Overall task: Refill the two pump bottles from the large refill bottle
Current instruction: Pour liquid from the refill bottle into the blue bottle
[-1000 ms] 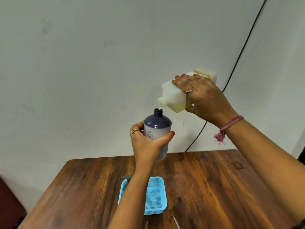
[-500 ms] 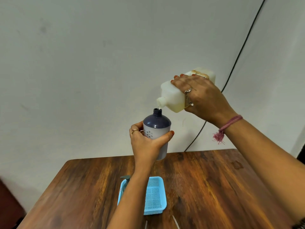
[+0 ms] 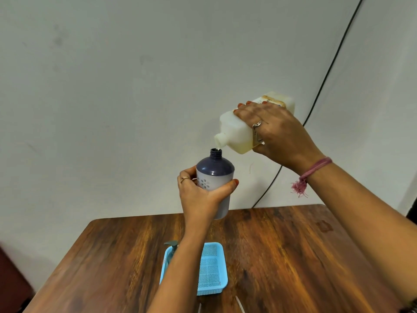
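My left hand (image 3: pixel 198 197) grips a pump bottle (image 3: pixel 215 175) with a dark purple top and pale body, held upright above the table, its neck open with no pump on it. My right hand (image 3: pixel 277 134) holds the large white refill bottle (image 3: pixel 239 132) tilted, spout down-left, just above the open neck. A thin pale stream runs from the spout into the neck. A second pump bottle with a teal pump head (image 3: pixel 171 245) stands in the blue basket, mostly hidden behind my left forearm.
A light blue mesh basket (image 3: pixel 212 267) sits on the brown wooden table (image 3: pixel 282 256) near its front middle. A black cable (image 3: pixel 327 71) runs down the white wall behind. Two thin white pieces show at the bottom edge.
Both hands and bottles have stayed almost in place. The refill bottle's spout has come slightly closer to the open neck, and the liquid now reaches it.
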